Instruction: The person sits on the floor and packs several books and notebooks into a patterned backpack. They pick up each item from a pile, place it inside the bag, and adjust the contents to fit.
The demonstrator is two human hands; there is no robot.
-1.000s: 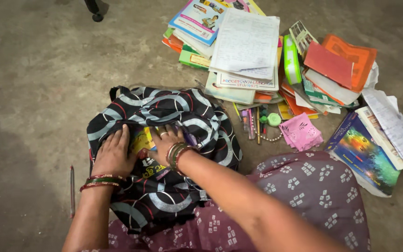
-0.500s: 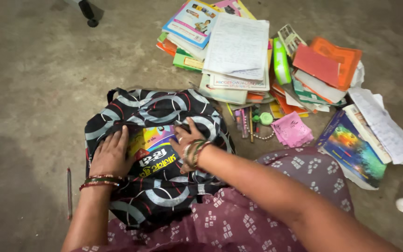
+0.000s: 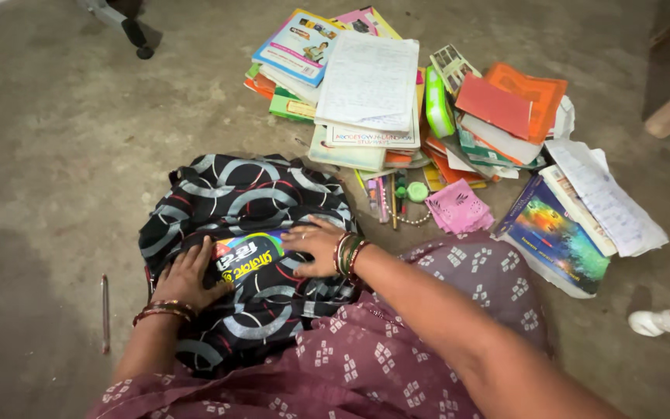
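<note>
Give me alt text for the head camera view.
Both hands, left hand and right hand, press flat on a black patterned backpack on the concrete floor, a colourful book showing at its opening; piled books lie beyond.

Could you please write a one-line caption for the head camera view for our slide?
Both hands, left hand and right hand, press on a black ring-patterned backpack beside scattered books on the floor.

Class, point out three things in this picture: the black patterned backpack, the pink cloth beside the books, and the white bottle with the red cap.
Backpack [image 3: 250,194], head view: on its upper fabric panel.
Pink cloth [image 3: 457,208], head view: on its middle.
White bottle [image 3: 657,322], head view: on its white body.
</note>
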